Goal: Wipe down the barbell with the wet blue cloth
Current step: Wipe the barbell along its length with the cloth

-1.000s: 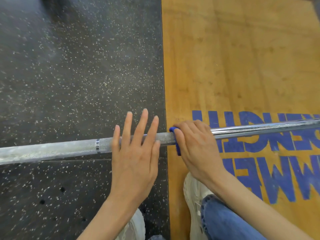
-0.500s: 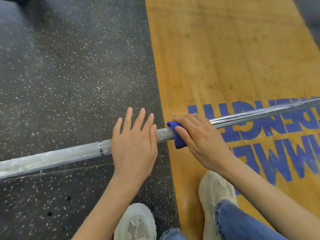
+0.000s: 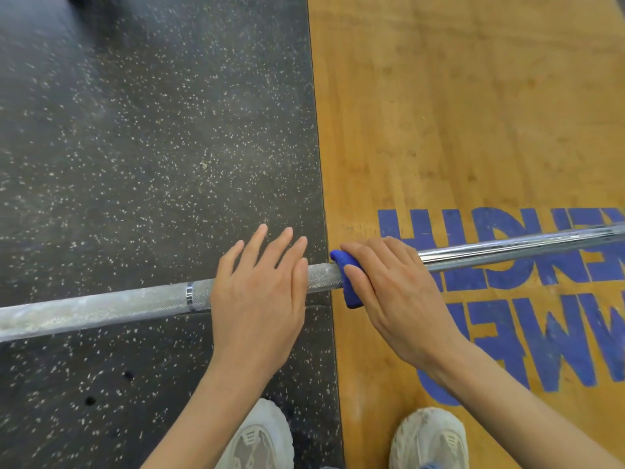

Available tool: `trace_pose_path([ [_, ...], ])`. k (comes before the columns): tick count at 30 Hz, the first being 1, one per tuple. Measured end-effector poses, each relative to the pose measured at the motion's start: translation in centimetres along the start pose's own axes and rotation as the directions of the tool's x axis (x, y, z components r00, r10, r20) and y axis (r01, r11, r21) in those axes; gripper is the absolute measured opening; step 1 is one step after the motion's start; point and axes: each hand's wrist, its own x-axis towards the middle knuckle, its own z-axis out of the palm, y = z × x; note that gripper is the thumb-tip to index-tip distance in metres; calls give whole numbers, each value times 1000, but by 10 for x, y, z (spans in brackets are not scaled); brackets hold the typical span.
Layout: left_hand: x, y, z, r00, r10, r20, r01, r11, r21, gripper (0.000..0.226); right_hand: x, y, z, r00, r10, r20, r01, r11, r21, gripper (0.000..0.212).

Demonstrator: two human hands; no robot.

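Observation:
A steel barbell (image 3: 101, 308) lies across the floor from the left edge up to the right edge. Its left stretch is dull and chalky with a shiny ring; its right stretch (image 3: 507, 252) is bright and clean. My right hand (image 3: 392, 292) is wrapped over the bar with the blue cloth (image 3: 348, 282) folded around the shaft under it; only the cloth's left edge shows. My left hand (image 3: 260, 299) rests flat on top of the bar just left of the cloth, fingers straight and slightly spread, holding nothing.
The bar spans a black speckled rubber mat (image 3: 152, 130) on the left and a wooden platform (image 3: 456, 113) with blue lettering on the right. My two pale sneakers (image 3: 260, 438) (image 3: 429, 438) stand at the bottom edge, close behind the bar.
The view has shifted while both hands stay on the bar. My right hand with the cloth has stayed near the mat's edge, and my left fingers have drawn closer together.

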Motion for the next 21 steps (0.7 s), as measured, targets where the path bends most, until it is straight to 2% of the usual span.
trace_pose_path([
  [11, -32, 3, 0, 987, 107, -116, -107, 994, 5, 37, -32, -1, 4, 997, -56, -45, 57, 998, 12, 43],
  [17, -51, 10, 0, 991, 97, -90, -98, 995, -16, 41, -45, 23, 0, 972, -232, -29, 228, 968, -102, 47],
  [21, -65, 14, -1, 995, 74, -62, -76, 997, -31, 44, -42, 5, 7, 990, -120, -79, 113, 990, -83, 48],
])
